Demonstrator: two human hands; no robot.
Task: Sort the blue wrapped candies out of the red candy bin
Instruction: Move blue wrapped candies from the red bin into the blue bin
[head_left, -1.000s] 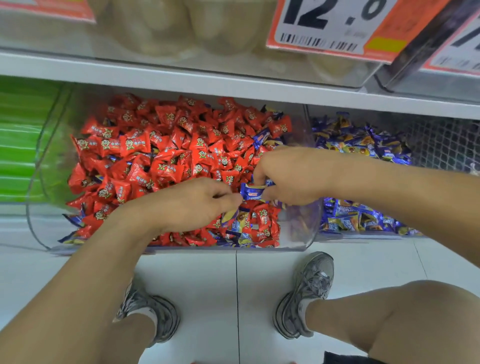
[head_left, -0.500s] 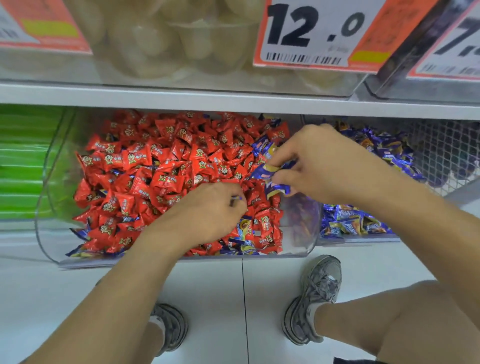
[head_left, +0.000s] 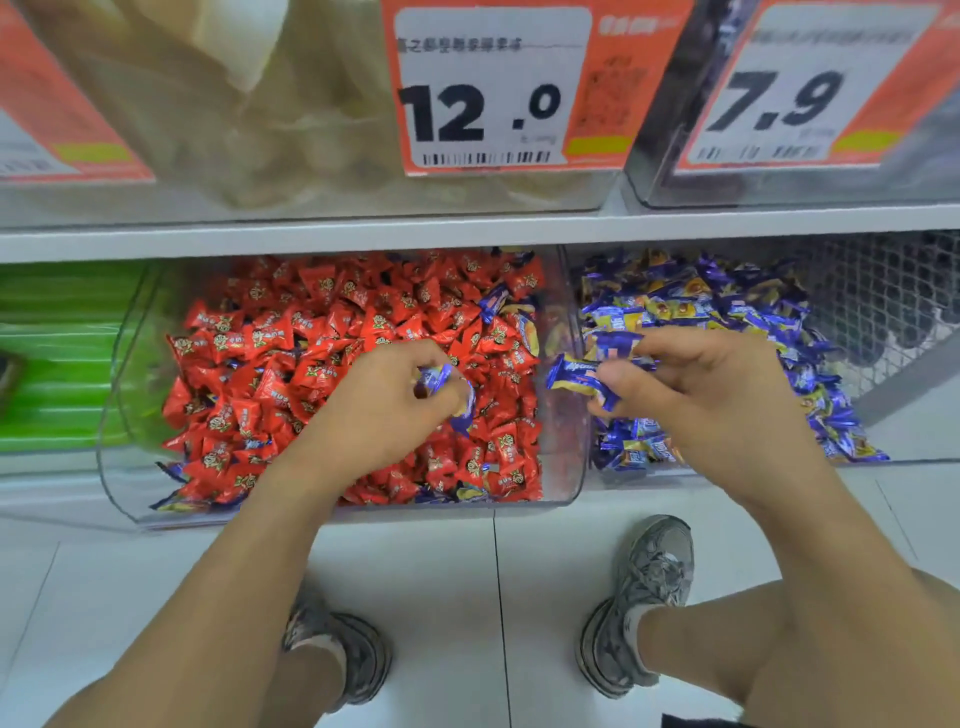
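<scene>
Our right hand (head_left: 696, 400) is pinching blue foil-wrapped candies (head_left: 576, 375) lying crosswise just over the clear blue-candy bin (head_left: 883, 457); our left hand (head_left: 395, 410) is pinching another (head_left: 434, 378) above the red bin (head_left: 124, 467).

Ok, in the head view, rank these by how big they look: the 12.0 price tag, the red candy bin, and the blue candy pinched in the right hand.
1. red candy bin, widest by far.
2. 12.0 price tag, though it sits nearer the camera, which inflates it.
3. blue candy held by the right hand, clearly smallest.
</scene>
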